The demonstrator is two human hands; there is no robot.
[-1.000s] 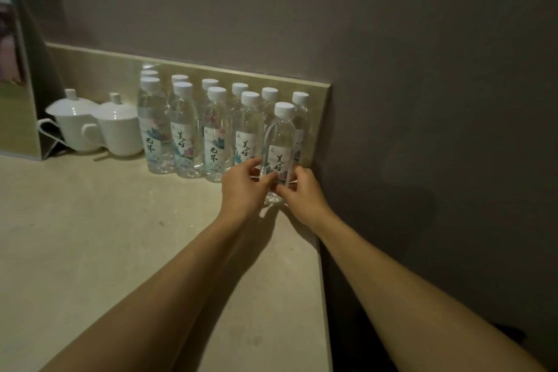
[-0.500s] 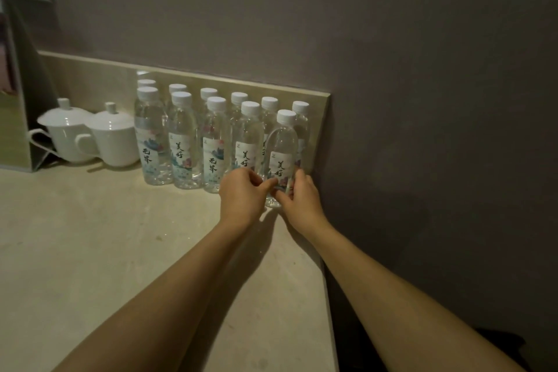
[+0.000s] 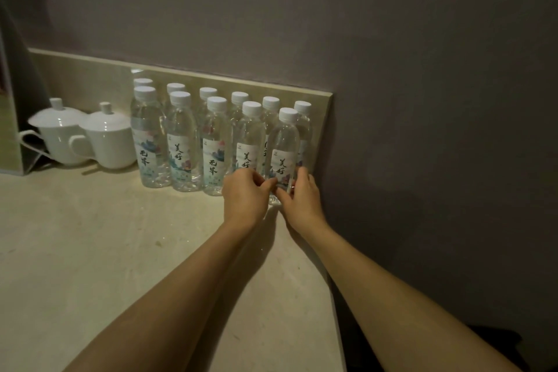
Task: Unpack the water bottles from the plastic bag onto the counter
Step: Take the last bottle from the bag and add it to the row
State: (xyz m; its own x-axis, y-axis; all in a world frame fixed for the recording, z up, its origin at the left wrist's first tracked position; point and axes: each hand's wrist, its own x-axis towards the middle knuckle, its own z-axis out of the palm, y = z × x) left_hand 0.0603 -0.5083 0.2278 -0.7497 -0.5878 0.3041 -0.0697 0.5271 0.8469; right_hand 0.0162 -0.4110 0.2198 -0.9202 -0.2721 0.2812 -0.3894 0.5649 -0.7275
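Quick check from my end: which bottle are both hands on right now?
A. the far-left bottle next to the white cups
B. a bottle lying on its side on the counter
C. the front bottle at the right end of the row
C: the left hand and right hand both hold the base of the upright right-end front bottle, nearest the counter's right edge.

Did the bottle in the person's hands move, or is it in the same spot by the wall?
No. The bottle stands in the same spot at the right end of the front row, beside its neighbour bottle, with both hands at its base.
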